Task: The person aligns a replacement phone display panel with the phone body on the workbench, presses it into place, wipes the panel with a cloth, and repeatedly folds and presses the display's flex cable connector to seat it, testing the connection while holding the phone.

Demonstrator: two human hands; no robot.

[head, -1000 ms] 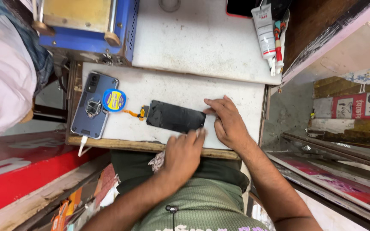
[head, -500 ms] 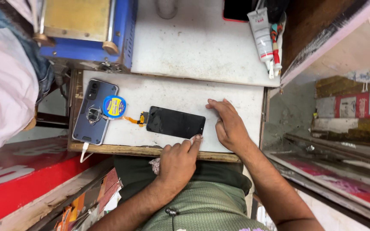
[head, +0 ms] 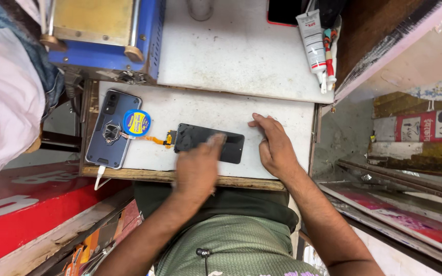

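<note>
**Bare screen panel under the left hand, right hand resting beside it**

Left hand [head: 199,166]: fingers nearly flat, palm down on the screen [head: 208,143], pressing or wiping. Blurred, so whether any grip is closed cannot be told; looks like contact only, nothing lifted.
Right hand [head: 274,145]: open, fingers loosely spread on the desk [head: 200,110], just beside the screen's right end. Holds nothing.

Screen: thin black glass slab, flat on the white desk near its front edge. Orange flex [head: 155,139] runs off its left end toward the tape [head: 136,122].

Handling, as a judgement:
- light, stiff but brittle; likely cracks if bent or point-loaded
- glossy face, probably slippery under a dry palm
- take it by the long edges, both sides, keep it level
- flex is soft and thin; don't pull or kink, don't lift by it

Around it:
- tape: small round roll, blue with yellow face, lying on a phone [head: 111,128]
- phone: dark case, metal ring on its back, white cable at its lower end
- desk: scuffed white top, worn wooden front edge
- blue metal machine [head: 103,33] with tan plate, far left
- white tube [head: 313,43] at the far right edge
</note>
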